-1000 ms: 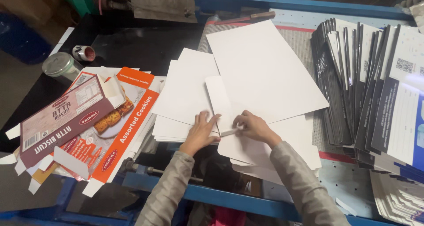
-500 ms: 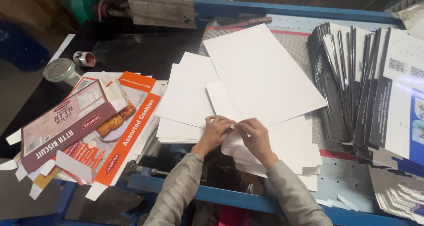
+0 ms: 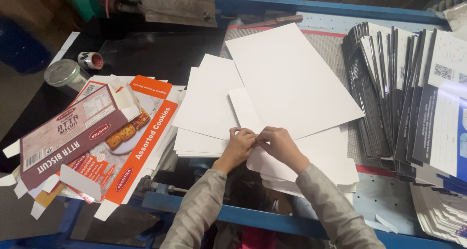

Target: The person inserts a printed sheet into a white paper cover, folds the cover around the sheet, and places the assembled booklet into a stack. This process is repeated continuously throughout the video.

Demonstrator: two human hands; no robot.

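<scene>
in the lower middle of the frame the left hand (image 3: 239,146) and right hand (image 3: 277,144) meet, both pinching the near corner of a white card sheet (image 3: 245,113) lying on a loose pile of white sheets (image 3: 292,78). the sheet looks thin, light and bendy, easy to crease, so an edge or corner seems the best hold. printed box flats (image 3: 121,132) lie at the left and dark card stacks (image 3: 404,83) at the right.

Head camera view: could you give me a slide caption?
Both hands, left hand and right hand, pinch a white card sheet beside flattened biscuit cartons.
</scene>
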